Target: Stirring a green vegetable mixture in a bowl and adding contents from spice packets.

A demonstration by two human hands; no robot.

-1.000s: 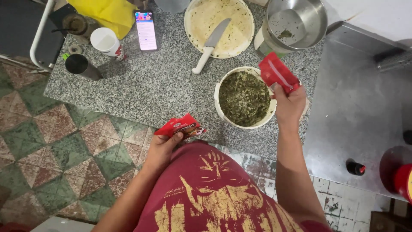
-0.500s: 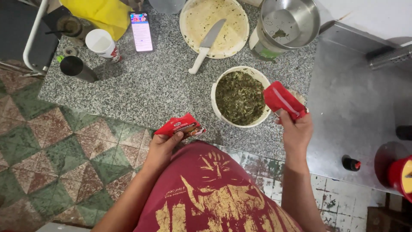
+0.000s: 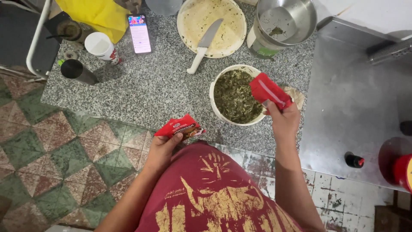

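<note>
My left hand (image 3: 163, 148) holds a small red packet (image 3: 180, 127) near my belly, at the front edge of the speckled granite counter (image 3: 141, 86). My right hand (image 3: 283, 122) grips a second red packet (image 3: 268, 91), tilted over the right rim of a white bowl (image 3: 214, 103) filled with chopped green leaves (image 3: 235, 96). The open end of that packet points down toward the greens.
Behind the bowl lies a round white plate (image 3: 231, 43) with a white-handled knife (image 3: 204, 45) on it, and a steel pot (image 3: 285, 21) to its right. A phone (image 3: 140, 33), a white cup (image 3: 99, 46) and a dark tumbler (image 3: 76, 71) stand at the left. A steel surface (image 3: 356, 99) lies right.
My right hand with its red packet has come down from the bowl's far right rim to its near right side. The left hand has stayed put with its packet.
</note>
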